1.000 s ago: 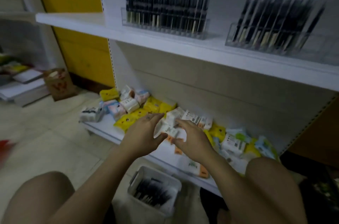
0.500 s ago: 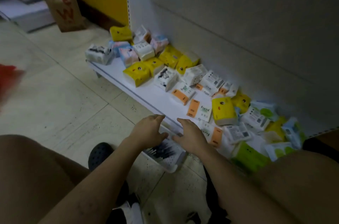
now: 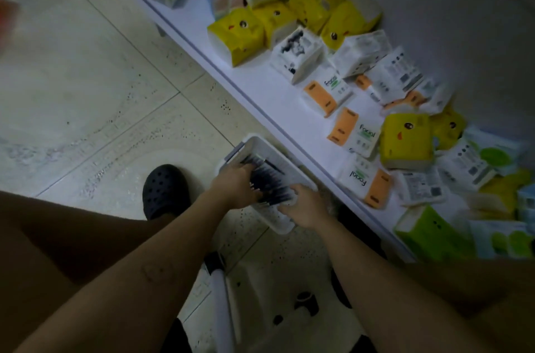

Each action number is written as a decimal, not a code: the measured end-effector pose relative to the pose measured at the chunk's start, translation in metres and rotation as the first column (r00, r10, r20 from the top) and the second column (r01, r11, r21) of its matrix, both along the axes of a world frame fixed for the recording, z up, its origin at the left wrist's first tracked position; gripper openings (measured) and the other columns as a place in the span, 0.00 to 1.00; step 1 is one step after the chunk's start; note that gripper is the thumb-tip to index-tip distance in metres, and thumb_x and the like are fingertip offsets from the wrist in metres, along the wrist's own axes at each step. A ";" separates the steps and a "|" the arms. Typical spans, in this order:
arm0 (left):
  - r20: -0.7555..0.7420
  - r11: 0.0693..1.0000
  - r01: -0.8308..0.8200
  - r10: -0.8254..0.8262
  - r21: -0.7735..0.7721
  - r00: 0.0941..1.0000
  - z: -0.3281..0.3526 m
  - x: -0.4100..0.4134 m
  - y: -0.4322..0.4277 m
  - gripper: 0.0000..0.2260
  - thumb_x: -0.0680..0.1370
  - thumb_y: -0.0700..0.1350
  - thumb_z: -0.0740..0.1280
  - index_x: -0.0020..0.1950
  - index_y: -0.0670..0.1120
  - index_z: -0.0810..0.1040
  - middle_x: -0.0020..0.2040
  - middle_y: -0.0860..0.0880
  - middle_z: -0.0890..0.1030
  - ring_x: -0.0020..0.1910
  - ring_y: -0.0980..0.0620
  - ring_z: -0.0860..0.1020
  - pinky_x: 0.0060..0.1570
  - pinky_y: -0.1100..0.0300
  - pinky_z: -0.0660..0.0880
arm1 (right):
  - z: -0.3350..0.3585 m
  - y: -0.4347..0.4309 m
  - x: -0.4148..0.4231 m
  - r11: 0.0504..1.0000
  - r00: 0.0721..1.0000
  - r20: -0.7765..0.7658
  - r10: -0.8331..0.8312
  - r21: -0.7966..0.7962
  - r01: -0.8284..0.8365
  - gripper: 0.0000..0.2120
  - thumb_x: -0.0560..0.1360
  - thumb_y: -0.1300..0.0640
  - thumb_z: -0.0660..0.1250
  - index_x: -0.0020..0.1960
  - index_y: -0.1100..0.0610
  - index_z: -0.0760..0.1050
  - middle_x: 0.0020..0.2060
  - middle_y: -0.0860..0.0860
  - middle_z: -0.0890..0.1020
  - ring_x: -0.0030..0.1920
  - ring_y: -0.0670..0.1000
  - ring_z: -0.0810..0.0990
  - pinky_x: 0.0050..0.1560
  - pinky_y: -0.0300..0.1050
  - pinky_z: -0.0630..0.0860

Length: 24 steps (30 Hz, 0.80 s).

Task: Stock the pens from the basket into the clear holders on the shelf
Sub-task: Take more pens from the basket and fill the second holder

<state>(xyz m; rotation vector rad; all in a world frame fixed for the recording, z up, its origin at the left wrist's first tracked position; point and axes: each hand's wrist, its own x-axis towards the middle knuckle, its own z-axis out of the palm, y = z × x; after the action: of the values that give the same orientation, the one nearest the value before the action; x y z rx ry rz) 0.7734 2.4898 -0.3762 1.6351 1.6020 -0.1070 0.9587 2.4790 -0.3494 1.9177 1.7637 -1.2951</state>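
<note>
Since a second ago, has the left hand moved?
Yes: the left hand has dropped from over the low shelf down into the white basket, among the pens.

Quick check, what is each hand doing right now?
Left hand: grips pens in the basket.
Right hand: on the pens' ends; grip cannot be told.

Scattered tissue packs, black clog

Both bare forearms extend forward and downward from the lower edge of the view and converge. Left hand: back uppermost, fingers curled onto the left side of the pens. Right hand: back uppermost, fingers bent round the near right end of the same bundle. The hands are near each other, not touching.
</note>
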 end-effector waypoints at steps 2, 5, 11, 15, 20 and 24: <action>-0.001 0.999 -0.010 0.010 -0.054 1.000 -0.015 0.000 0.002 0.27 0.75 0.56 0.69 0.70 0.46 0.69 0.65 0.45 0.75 0.61 0.44 0.75 0.59 0.51 0.74 | -0.012 0.000 -0.003 0.999 0.999 -0.024 -0.021 -0.033 0.020 0.20 0.78 0.56 0.66 0.68 0.60 0.71 0.64 0.58 0.76 0.63 0.58 0.74 0.57 0.46 0.72; 0.015 0.992 0.004 -0.002 -0.124 1.000 -0.039 0.004 0.006 0.26 0.78 0.53 0.67 0.72 0.45 0.67 0.67 0.44 0.74 0.62 0.43 0.75 0.60 0.50 0.74 | -0.034 0.002 -0.005 0.995 0.995 -0.068 -0.070 -0.072 0.065 0.18 0.77 0.56 0.67 0.66 0.56 0.72 0.62 0.54 0.77 0.62 0.55 0.75 0.54 0.43 0.71; 0.014 0.988 0.038 -0.037 -0.152 0.999 -0.075 0.016 0.029 0.23 0.78 0.50 0.66 0.70 0.43 0.68 0.64 0.43 0.75 0.61 0.43 0.75 0.60 0.50 0.73 | -0.070 0.016 -0.010 0.973 0.983 -0.046 -0.176 -0.157 0.167 0.12 0.77 0.57 0.66 0.59 0.57 0.78 0.52 0.54 0.81 0.50 0.54 0.78 0.38 0.40 0.68; -0.019 0.980 0.093 -0.097 -0.177 0.995 -0.096 0.024 0.042 0.23 0.78 0.51 0.65 0.70 0.44 0.67 0.64 0.42 0.73 0.61 0.42 0.74 0.59 0.48 0.74 | -0.097 0.022 -0.017 0.934 0.963 0.003 -0.269 -0.243 0.261 0.11 0.79 0.61 0.60 0.56 0.63 0.77 0.46 0.61 0.80 0.42 0.56 0.75 0.39 0.44 0.68; -0.008 0.968 0.127 -0.132 -0.215 0.991 -0.121 0.026 0.045 0.23 0.78 0.52 0.66 0.68 0.42 0.67 0.66 0.40 0.69 0.62 0.40 0.71 0.62 0.44 0.71 | -0.123 0.028 -0.026 0.794 0.857 0.032 -0.515 -0.360 0.490 0.04 0.79 0.58 0.61 0.51 0.52 0.75 0.45 0.54 0.78 0.45 0.54 0.76 0.48 0.49 0.75; -0.044 0.961 0.159 -0.173 -0.224 0.984 -0.135 0.026 0.040 0.24 0.77 0.54 0.66 0.67 0.40 0.67 0.67 0.40 0.66 0.64 0.40 0.68 0.63 0.47 0.70 | -0.139 0.033 -0.029 0.659 0.751 0.069 -0.656 -0.433 0.615 0.13 0.76 0.60 0.62 0.60 0.57 0.74 0.52 0.55 0.79 0.52 0.55 0.77 0.58 0.52 0.76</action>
<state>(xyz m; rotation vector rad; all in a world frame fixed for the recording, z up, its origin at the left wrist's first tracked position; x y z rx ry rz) 0.7997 2.5302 -0.5115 1.6022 1.4406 -0.4137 0.9293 2.5124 -0.4882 2.2904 0.6834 -1.8258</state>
